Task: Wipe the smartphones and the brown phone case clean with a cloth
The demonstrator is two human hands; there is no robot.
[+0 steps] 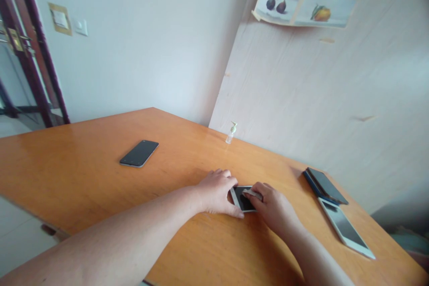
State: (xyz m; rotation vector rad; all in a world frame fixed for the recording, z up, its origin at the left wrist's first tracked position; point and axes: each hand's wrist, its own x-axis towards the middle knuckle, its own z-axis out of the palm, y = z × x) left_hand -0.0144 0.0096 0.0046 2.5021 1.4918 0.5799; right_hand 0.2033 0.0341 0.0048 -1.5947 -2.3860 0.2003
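Observation:
A white-edged smartphone with a dark screen lies on the table in front of me. My left hand grips its left end, thumb at the near edge and fingers at the far edge. Pinched in my right hand is a small folded white wipe, pressed against the screen; whether it is tissue or cloth I cannot tell. The right hand covers the phone's right end.
Another dark smartphone lies to the left. A small clear pump bottle stands near the wall. On the right are a white tablet and a dark device in a case, close together. The wooden table meets the wall at the back.

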